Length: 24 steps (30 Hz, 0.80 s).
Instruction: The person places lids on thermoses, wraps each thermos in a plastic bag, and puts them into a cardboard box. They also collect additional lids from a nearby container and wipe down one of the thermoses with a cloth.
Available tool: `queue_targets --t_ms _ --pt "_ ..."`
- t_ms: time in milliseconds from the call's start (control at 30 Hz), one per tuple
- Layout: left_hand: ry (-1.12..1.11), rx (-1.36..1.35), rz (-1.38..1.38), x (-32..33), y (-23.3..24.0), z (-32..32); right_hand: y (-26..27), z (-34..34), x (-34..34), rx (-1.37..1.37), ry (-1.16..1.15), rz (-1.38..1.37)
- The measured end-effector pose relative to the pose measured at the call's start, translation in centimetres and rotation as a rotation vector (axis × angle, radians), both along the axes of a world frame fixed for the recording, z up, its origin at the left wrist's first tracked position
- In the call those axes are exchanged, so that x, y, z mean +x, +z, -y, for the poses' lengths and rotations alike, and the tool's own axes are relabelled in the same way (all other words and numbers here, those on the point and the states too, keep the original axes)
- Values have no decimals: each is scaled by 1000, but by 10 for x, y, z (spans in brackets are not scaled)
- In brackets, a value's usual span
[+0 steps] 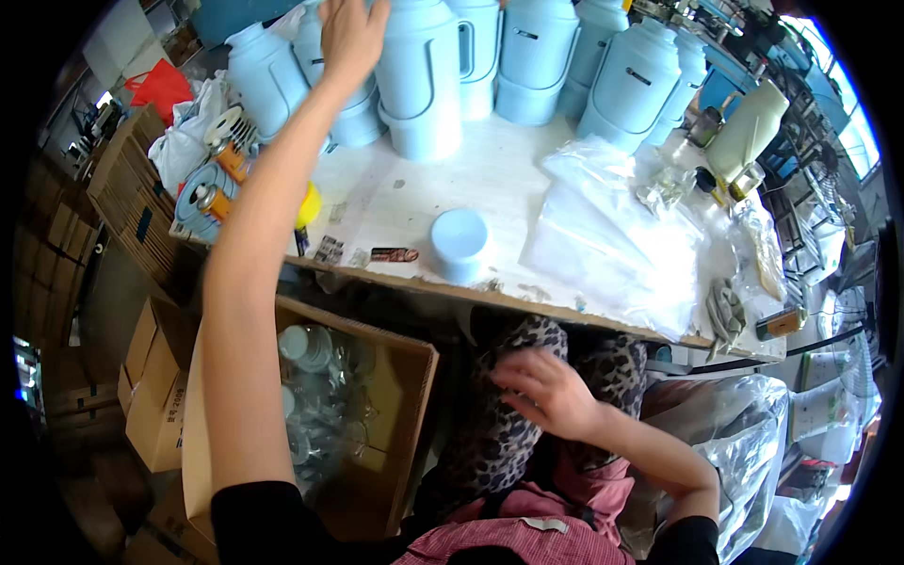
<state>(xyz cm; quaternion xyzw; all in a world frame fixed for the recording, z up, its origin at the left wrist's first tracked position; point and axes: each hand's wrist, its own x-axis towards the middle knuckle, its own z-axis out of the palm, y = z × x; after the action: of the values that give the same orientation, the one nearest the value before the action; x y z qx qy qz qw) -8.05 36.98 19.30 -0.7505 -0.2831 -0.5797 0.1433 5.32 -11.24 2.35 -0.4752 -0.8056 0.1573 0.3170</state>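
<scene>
My left hand [351, 39] reaches to the far side of the table, over the tops of the light blue plastic vacuum flasks. Its fingertips run past the upper picture edge, so its grip is hidden. Just right of it stands a flask [420, 85] with a handle, upright and nearest to me. Another flask [268, 81] leans at the left. Over my lap, my right hand [547, 395] is slightly blurred, its fingers loosely bent and holding nothing. A round light blue plastic cup or lid [460, 244] sits near the table's front edge.
Clear plastic bags [614, 240] cover the table's right part. Orange spray cans [214, 201] stand at its left. Below the edge, an open cardboard box [395, 409] holds clear plastic-wrapped parts. A grey cloth [725, 314] hangs at the right corner.
</scene>
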Motion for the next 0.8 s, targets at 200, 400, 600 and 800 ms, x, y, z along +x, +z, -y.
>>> queue_targets --t_ms 200,400,600,800 --pt "-80 -54 -529 31 36 -75 3 -153 -2 199 -221 -55" --pt "-256 -233 181 -51 15 58 -47 -172 53 165 -395 -388" --pt "-739 -681 572 -114 65 231 51 -47 185 220 -662 -983" --pt "-1253 -1513 187 4 -56 305 91 15 170 179 -397 -1195"
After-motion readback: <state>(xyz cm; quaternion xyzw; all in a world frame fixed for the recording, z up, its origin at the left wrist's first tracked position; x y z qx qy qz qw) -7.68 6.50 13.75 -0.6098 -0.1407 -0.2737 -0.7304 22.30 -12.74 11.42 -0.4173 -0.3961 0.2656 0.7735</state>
